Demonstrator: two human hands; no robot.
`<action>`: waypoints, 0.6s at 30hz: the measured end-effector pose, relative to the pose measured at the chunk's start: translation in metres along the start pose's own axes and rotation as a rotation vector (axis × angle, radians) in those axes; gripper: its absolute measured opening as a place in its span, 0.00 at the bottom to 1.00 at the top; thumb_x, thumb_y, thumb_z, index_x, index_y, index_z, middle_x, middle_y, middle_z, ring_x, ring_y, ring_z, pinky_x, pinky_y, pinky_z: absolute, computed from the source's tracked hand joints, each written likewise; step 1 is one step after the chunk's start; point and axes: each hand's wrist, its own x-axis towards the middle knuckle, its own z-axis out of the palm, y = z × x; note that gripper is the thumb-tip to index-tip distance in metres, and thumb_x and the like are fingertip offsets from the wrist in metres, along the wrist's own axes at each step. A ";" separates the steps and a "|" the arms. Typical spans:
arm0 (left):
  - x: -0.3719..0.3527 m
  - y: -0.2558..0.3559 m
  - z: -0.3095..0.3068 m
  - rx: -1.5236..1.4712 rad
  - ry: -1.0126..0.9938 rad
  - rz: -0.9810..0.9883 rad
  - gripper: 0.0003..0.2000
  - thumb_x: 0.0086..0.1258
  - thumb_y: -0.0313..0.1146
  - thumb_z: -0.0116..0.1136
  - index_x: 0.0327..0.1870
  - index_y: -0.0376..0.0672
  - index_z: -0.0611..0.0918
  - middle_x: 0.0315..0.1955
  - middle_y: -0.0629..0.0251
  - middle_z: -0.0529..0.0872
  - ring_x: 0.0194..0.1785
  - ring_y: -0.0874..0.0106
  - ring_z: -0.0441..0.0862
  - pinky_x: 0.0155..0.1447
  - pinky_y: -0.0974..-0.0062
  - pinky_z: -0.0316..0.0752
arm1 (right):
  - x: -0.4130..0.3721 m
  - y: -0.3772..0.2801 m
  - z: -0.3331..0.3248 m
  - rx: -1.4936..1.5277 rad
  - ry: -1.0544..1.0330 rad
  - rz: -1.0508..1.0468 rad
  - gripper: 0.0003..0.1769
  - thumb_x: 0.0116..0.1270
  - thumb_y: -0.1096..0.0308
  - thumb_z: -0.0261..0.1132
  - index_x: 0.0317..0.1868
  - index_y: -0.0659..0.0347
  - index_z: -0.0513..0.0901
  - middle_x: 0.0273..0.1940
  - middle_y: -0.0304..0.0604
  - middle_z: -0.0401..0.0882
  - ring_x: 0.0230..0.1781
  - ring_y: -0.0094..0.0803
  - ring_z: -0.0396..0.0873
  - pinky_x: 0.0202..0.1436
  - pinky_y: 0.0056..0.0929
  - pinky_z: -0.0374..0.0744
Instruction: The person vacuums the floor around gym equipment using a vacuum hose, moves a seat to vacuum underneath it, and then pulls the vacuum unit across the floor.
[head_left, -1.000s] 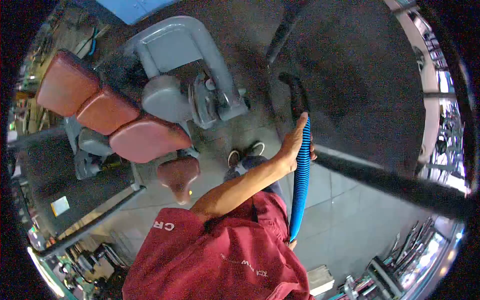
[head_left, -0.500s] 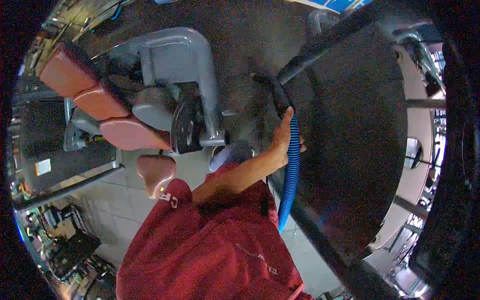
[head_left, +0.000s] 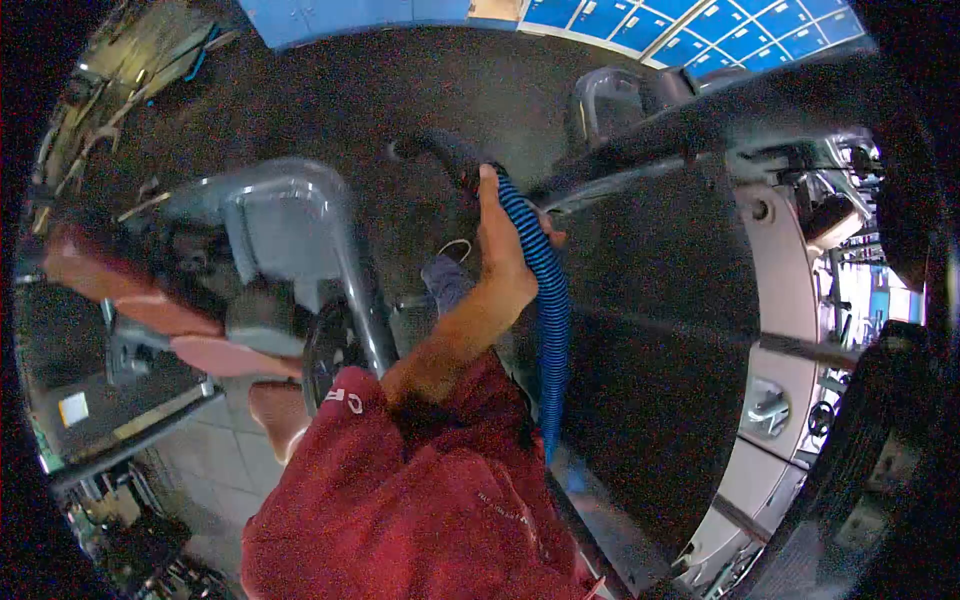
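My left hand (head_left: 508, 240) is closed around a blue ribbed vacuum hose (head_left: 552, 330), near where it joins a black curved tube (head_left: 445, 150). My thumb lies along the near side of the hose, pointing at the black tube, and my fingertips come round on the right. From my hand the hose runs down past the right side of my red shirt (head_left: 400, 500), where its lower part is hidden. The far end of the black tube is blurred against the dark floor. My right hand is out of view.
A grey-framed exercise machine (head_left: 345, 230) with brown pads (head_left: 150, 310) stands on the left. A thick dark bar (head_left: 700, 130) crosses the upper right. Blue lockers (head_left: 600, 30) line the far side of the dark floor (head_left: 400, 80). A shoe (head_left: 447, 282) shows below my hand.
My left hand and the hose have moved up and left in the view, still gripped. The view has shifted, bringing more lockers in at the top and moving the machine left and down.
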 end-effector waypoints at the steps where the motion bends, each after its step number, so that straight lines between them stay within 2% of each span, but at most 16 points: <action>1: -0.001 0.008 0.008 0.002 -0.011 0.000 0.31 0.63 0.72 0.52 0.24 0.48 0.72 0.14 0.66 0.73 0.16 0.70 0.74 0.23 0.68 0.76 | -0.007 0.001 0.002 -0.004 -0.002 0.012 0.20 0.59 0.51 0.66 0.44 0.57 0.81 0.36 0.48 0.83 0.34 0.45 0.83 0.38 0.47 0.80; 2: -0.003 0.012 0.013 0.014 -0.070 -0.059 0.30 0.63 0.71 0.53 0.22 0.48 0.73 0.12 0.66 0.73 0.16 0.70 0.74 0.24 0.68 0.76 | -0.018 0.003 0.006 -0.005 0.004 0.031 0.20 0.59 0.51 0.66 0.44 0.57 0.81 0.35 0.48 0.83 0.34 0.45 0.83 0.38 0.47 0.81; 6: -0.019 0.020 0.009 0.139 -0.104 -0.088 0.30 0.63 0.70 0.54 0.20 0.50 0.73 0.12 0.66 0.73 0.16 0.69 0.75 0.25 0.69 0.76 | -0.064 0.012 0.026 -0.020 0.010 0.097 0.19 0.59 0.50 0.65 0.42 0.55 0.81 0.34 0.47 0.83 0.33 0.44 0.83 0.37 0.46 0.81; 9: -0.066 0.050 -0.022 0.226 -0.108 -0.124 0.28 0.64 0.69 0.55 0.26 0.49 0.74 0.14 0.67 0.74 0.18 0.71 0.75 0.27 0.70 0.76 | -0.127 0.013 0.037 -0.021 0.017 0.157 0.18 0.60 0.50 0.65 0.42 0.54 0.82 0.34 0.45 0.84 0.32 0.44 0.83 0.37 0.46 0.81; 10: -0.079 0.061 -0.038 0.176 -0.060 -0.104 0.24 0.64 0.64 0.59 0.34 0.50 0.74 0.20 0.69 0.76 0.20 0.72 0.75 0.28 0.69 0.75 | -0.152 0.011 0.045 -0.003 0.040 0.191 0.18 0.60 0.49 0.64 0.41 0.54 0.82 0.33 0.45 0.84 0.32 0.44 0.84 0.37 0.46 0.82; 11: 0.015 0.034 -0.005 0.249 -0.004 -0.014 0.22 0.65 0.61 0.60 0.37 0.50 0.73 0.23 0.69 0.76 0.23 0.72 0.76 0.30 0.68 0.76 | -0.132 -0.004 0.048 0.009 0.056 0.244 0.18 0.60 0.49 0.64 0.41 0.54 0.82 0.33 0.45 0.84 0.31 0.44 0.84 0.36 0.46 0.82; 12: 0.022 0.040 -0.009 0.328 0.017 0.070 0.21 0.65 0.58 0.61 0.40 0.50 0.73 0.26 0.69 0.76 0.26 0.72 0.76 0.31 0.68 0.76 | -0.158 -0.012 0.064 0.021 0.089 0.289 0.18 0.60 0.49 0.64 0.41 0.53 0.82 0.33 0.44 0.84 0.31 0.44 0.84 0.36 0.46 0.82; 14: -0.015 0.071 -0.040 0.347 -0.012 0.070 0.18 0.66 0.51 0.62 0.42 0.46 0.75 0.29 0.67 0.76 0.34 0.69 0.78 0.40 0.67 0.76 | -0.213 -0.024 0.104 0.045 0.136 0.366 0.18 0.60 0.48 0.64 0.40 0.53 0.82 0.32 0.43 0.84 0.30 0.43 0.84 0.36 0.46 0.82; 15: -0.005 0.083 -0.057 0.379 -0.098 0.018 0.20 0.66 0.51 0.61 0.47 0.45 0.75 0.35 0.65 0.77 0.38 0.65 0.78 0.42 0.64 0.76 | -0.231 -0.035 0.124 0.051 0.162 0.406 0.18 0.61 0.48 0.63 0.40 0.52 0.82 0.32 0.43 0.84 0.30 0.43 0.84 0.36 0.46 0.82; 16: -0.004 0.091 -0.064 0.461 -0.121 0.124 0.26 0.67 0.48 0.60 0.59 0.42 0.72 0.46 0.59 0.77 0.47 0.61 0.78 0.48 0.59 0.77 | -0.248 -0.045 0.146 0.050 0.182 0.443 0.17 0.61 0.48 0.63 0.40 0.52 0.82 0.32 0.43 0.84 0.30 0.43 0.84 0.35 0.46 0.82; 17: -0.006 0.096 -0.087 0.828 -0.472 0.342 0.29 0.67 0.43 0.59 0.66 0.43 0.67 0.56 0.56 0.72 0.53 0.59 0.76 0.53 0.57 0.76 | -0.259 -0.052 0.167 0.041 0.201 0.474 0.17 0.61 0.48 0.63 0.39 0.52 0.82 0.31 0.42 0.84 0.29 0.43 0.84 0.35 0.46 0.82; 18: -0.010 0.101 -0.110 1.062 -0.780 0.665 0.33 0.67 0.37 0.58 0.73 0.44 0.61 0.65 0.52 0.68 0.60 0.58 0.74 0.59 0.55 0.75 | -0.269 -0.059 0.190 0.029 0.222 0.505 0.17 0.61 0.48 0.63 0.39 0.51 0.82 0.31 0.42 0.84 0.29 0.43 0.84 0.35 0.45 0.83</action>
